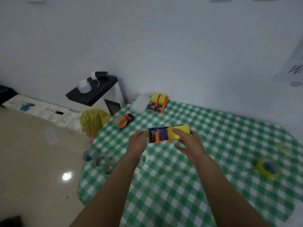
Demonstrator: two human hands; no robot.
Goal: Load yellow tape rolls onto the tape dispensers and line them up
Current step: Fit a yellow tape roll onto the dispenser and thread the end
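Both hands hold an orange and blue tape dispenser [161,134] above the table's middle, with a yellow tape roll [181,131] seated in its right end. My left hand [138,142] grips the dispenser's left end. My right hand [188,143] grips the end with the roll, index finger lying across the yellow tape. Two loaded dispensers [158,103] stand side by side at the far edge. Another dispenser [123,121] holding a pale roll lies at the far left. A loose yellow tape roll [268,167] lies flat at the right.
The round table wears a green and white checked cloth [180,185]. Grey tape rolls [100,160] sit at its left edge. A white packet [141,102] lies by the far dispensers. Beyond are a yellow bag [93,120], a black-topped cabinet [95,92] and a white wall.
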